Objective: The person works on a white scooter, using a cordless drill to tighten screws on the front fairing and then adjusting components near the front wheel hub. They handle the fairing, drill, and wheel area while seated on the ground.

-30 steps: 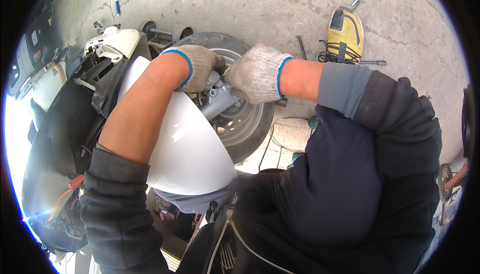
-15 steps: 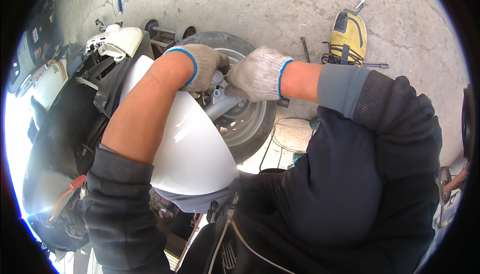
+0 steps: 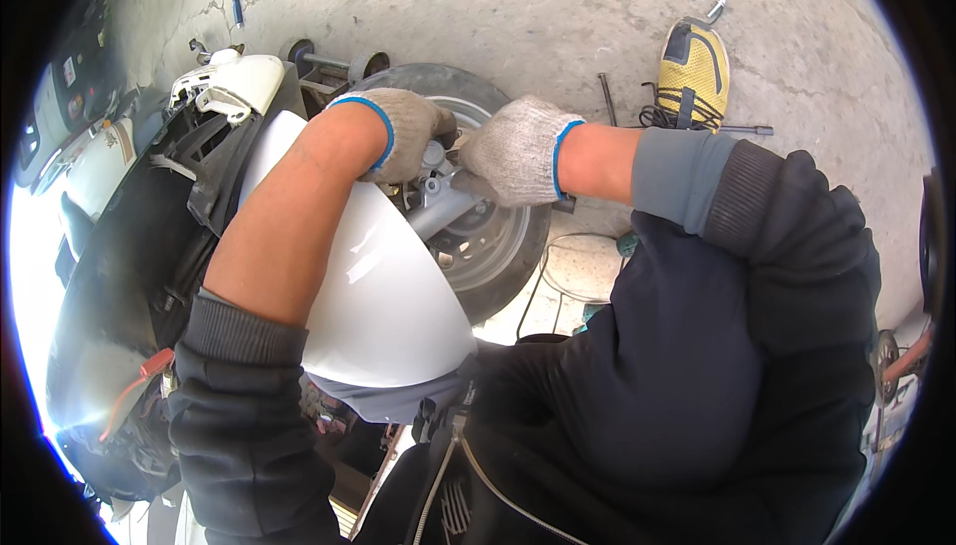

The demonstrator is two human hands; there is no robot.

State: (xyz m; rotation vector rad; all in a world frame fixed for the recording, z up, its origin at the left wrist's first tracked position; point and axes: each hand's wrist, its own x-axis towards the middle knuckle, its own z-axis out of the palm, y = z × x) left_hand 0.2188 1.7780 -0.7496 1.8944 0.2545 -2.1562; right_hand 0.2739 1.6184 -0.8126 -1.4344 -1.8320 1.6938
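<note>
Both hands wear knitted gloves with blue cuffs and meet over a grey wheel with a black tyre. My left hand is closed at the upper end of a silver metal strut with a bolt cap, its fingertips mostly hidden. My right hand is curled just right of it, fingers at the same fitting; what they pinch is too small to make out. A large white curved body panel lies under my left forearm, beside the scooter's dark bodywork.
On the concrete floor lie a yellow shoe, a metal bar, a second tool and a blue-handled screwdriver. A small white scooter part sits upper left. A red lead is at the lower left.
Over the last second both hands and the wheel have shifted very slightly right in view. The right hand's fingers have moved a little at the fitting.
</note>
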